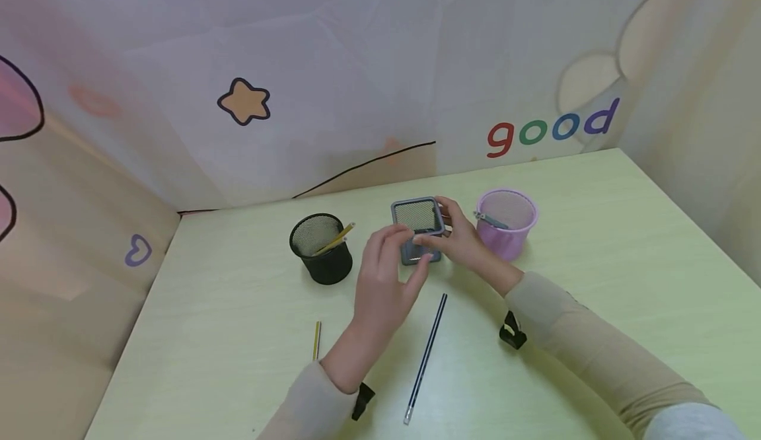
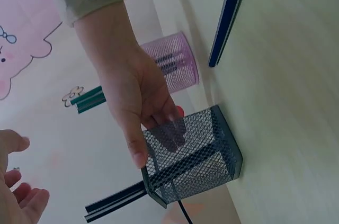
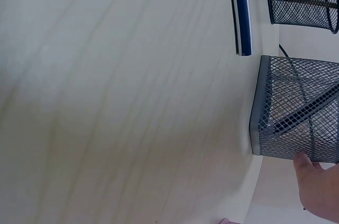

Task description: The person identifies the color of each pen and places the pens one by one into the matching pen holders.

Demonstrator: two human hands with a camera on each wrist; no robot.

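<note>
A dark grey square mesh pen holder (image 1: pixel 419 217) stands upright on the table, and my right hand (image 1: pixel 462 236) grips it at its right side, thumb in front and fingers behind the mesh. In the left wrist view a dark blue striped pencil (image 2: pixel 117 202) leans inside it, one end poking out over the rim. My left hand (image 1: pixel 383 288) is raised just in front of the holder, fingers and thumb spread apart with nothing between them. Another dark blue striped pencil (image 1: pixel 425 359) lies on the table between my forearms.
Left of the holder stands a black round mesh cup (image 1: pixel 328 269) with yellow pencils (image 1: pixel 334 240). A purple mesh cup (image 1: pixel 507 240) with a teal pencil (image 1: pixel 493 221) is at its right. One yellow pencil (image 1: pixel 317 339) lies by my left sleeve. A printed cloth backdrop (image 1: pixel 368 83) borders the table.
</note>
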